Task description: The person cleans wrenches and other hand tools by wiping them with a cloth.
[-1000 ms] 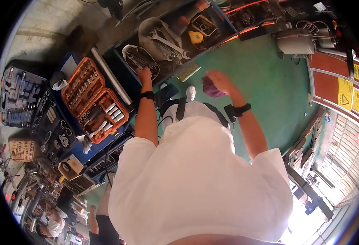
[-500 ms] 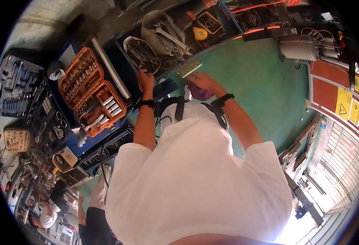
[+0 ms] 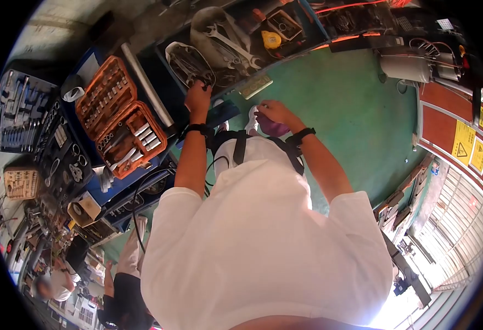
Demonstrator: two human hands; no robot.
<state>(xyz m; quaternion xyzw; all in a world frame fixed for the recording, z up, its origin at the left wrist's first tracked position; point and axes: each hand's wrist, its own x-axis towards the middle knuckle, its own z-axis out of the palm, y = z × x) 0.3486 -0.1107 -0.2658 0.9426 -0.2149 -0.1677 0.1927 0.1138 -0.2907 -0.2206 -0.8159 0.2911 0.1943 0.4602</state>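
Note:
My left hand (image 3: 198, 101) reaches to the near end of an oval tray of wrenches (image 3: 189, 63) in the blue drawer. Its fingers are closed around something dark at the tray's rim, too hidden to name. My right hand (image 3: 277, 113) hangs in front of my body over the floor, its fingers wrapped on a purple cloth (image 3: 273, 126) that droops below them. Beside the oval tray, a larger tray (image 3: 200, 25) holds big open-end wrenches (image 3: 233, 44). A yellow tape measure (image 3: 271, 39) lies further right in the drawer, beside a small box (image 3: 284, 25).
An open orange socket set (image 3: 134, 144) sits on the blue cart at left, near a dark tool case (image 3: 24, 113). A pale green block (image 3: 256, 86) is beside the drawer's edge. Another person (image 3: 125, 300) stands at lower left. A grey tank (image 3: 403, 65) stands at upper right.
My left hand has moved forward, its fingers now at the tray of wrenches. My right hand, still with the purple cloth, has turned slightly. The view has shifted a little.

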